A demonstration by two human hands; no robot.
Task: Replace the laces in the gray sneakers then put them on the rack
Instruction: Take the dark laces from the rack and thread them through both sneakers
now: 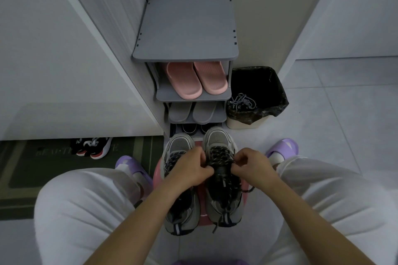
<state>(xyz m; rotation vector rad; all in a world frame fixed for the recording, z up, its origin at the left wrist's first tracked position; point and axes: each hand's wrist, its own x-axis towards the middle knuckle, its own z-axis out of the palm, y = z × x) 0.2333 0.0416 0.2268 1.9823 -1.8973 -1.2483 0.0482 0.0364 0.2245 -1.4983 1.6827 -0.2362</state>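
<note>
Two gray sneakers stand side by side on a pink stool between my knees, toes pointing at the rack. The right sneaker (pixel 219 142) carries a dark speckled lace (pixel 221 156) through its eyelets. My left hand (pixel 189 166) and my right hand (pixel 251 164) both pinch this lace near the tongue, fingers curled. The left sneaker (pixel 179 143) lies partly under my left hand, dark lace showing. The gray shoe rack (pixel 185 34) stands just beyond the toes. Old grayish laces (pixel 243 101) lie in the bin.
Pink slippers (pixel 196 79) and gray slippers (pixel 191 112) fill the upper shelves; dark shoes sit lowest. A bin with a black bag (pixel 271 92) stands right of the rack. Black-red sneakers (pixel 92 146) lie on a green mat at left. White walls flank the rack.
</note>
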